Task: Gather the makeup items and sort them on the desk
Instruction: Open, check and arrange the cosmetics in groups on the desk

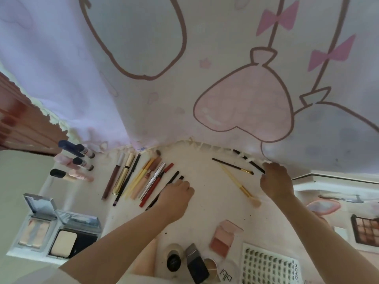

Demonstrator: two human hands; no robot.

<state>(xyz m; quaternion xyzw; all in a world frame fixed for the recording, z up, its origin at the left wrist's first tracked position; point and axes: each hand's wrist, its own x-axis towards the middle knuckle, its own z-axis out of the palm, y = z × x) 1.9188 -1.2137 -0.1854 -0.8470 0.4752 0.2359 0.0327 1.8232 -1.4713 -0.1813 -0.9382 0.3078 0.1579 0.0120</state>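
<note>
My left hand pinches a thin black pencil at the right end of the fanned row of slim pencils and tubes on the white table. Right of that row, my right hand grips a thin black brush.

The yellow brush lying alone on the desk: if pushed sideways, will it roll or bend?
The yellow brush looks slim and round-handled, so it would probably roll. The handle seems stiff; only its soft tip should flex. Probably light.

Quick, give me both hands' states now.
Left hand: grips a black pencil.
Right hand: pinches a thin black brush.
</note>
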